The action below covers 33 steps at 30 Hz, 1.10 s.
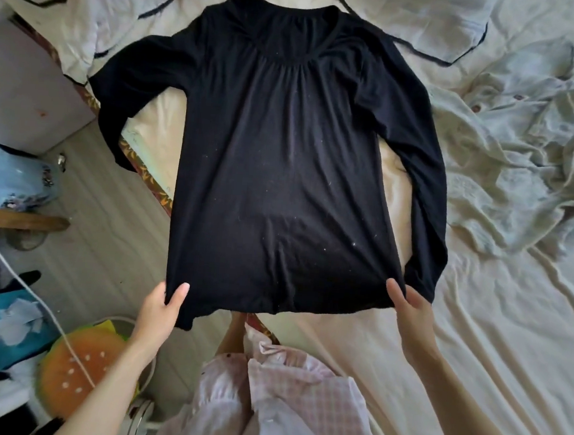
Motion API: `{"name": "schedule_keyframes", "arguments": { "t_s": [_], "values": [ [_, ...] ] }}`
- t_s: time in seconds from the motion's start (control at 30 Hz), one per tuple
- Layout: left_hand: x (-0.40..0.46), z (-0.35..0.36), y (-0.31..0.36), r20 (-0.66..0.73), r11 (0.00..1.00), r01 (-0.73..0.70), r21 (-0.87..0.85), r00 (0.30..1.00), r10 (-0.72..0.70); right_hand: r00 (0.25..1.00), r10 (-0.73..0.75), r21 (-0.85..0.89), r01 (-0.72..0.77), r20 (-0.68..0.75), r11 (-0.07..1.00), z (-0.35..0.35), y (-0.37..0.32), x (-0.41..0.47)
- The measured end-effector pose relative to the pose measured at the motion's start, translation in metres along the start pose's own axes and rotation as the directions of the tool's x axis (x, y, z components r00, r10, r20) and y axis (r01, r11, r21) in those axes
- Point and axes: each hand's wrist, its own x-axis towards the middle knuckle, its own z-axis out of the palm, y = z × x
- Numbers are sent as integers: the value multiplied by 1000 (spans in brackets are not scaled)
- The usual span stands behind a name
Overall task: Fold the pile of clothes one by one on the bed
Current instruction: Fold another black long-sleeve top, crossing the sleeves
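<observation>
On the bed [474,352], right of you, lies one crumpled pale garment [516,160]; two pillows [99,7] sit at the far end. One black top [283,155] is spread flat before you, its left sleeve hanging off the bed edge. Your left hand [160,310] and right hand [409,307] each pinch a hem corner.

The long-sleeved top [283,155] lies spread across the bed [474,352], its neckline at twelve o'clock and its hem at six. The left hand [160,310] pinches the hem corner at seven o'clock, the right hand [409,306] the corner at five. A crumpled garment [517,149] lies at three o'clock. Pillows [89,6] sit at eleven. A round cushion [78,365] rests on the floor [105,237] at eight.
</observation>
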Motion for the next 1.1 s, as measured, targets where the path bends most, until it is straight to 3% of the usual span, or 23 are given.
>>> {"name": "schedule_keyframes", "arguments": {
  "t_s": [0.1, 0.2, 0.3, 0.5, 0.6, 0.67, 0.73, 0.8, 0.87, 0.93, 1.0, 1.1],
  "values": [
    [-7, 4, -6, -117, 1000, 8, 1, 993, -8, 986, -55, -119, 36, -158, 992, 6, 2, -2],
    [-8, 3, -15, -130, 992, 38, 124, 991, -22, 965, -137, -410, 34, -224, 911, 8, 9, -3],
    [-9, 0, -24, -101, 969, 49, 242, 995, -25, 968, -128, -637, -40, -216, 769, 0, 23, -3],
    [-9, 14, -23, -8, 844, 60, 532, 998, -65, 995, -51, -811, -40, -85, 584, -17, 36, 8],
    [-7, 34, -1, 46, 826, -2, 564, 999, -29, 979, -2, -685, -140, -202, 715, -28, 32, 21],
    [-5, 51, 20, 71, 797, -167, 581, 985, 155, 942, 3, -504, -182, -335, 845, -36, 26, 36],
    [1, 71, 46, 172, 686, -380, 620, 920, 353, 932, 62, -355, -197, -358, 914, -40, 18, 56],
    [10, 91, 72, 304, 539, -511, 669, 851, 429, 944, 138, -237, -214, -301, 948, -41, 11, 76],
    [20, 109, 91, 424, 455, -566, 687, 821, 382, 947, 217, -168, -261, -238, 951, -41, 8, 92],
    [29, 123, 104, 525, 445, -572, 689, 817, 238, 933, 272, -113, -304, -235, 946, -42, 8, 102],
    [36, 127, 113, 585, 453, -556, 697, 806, 89, 907, 304, 31, -309, -293, 951, -44, 3, 103],
    [43, 121, 132, 608, 485, -535, 692, 794, 9, 821, 295, 259, -187, -488, 948, -49, -27, 98]
  ]
}}
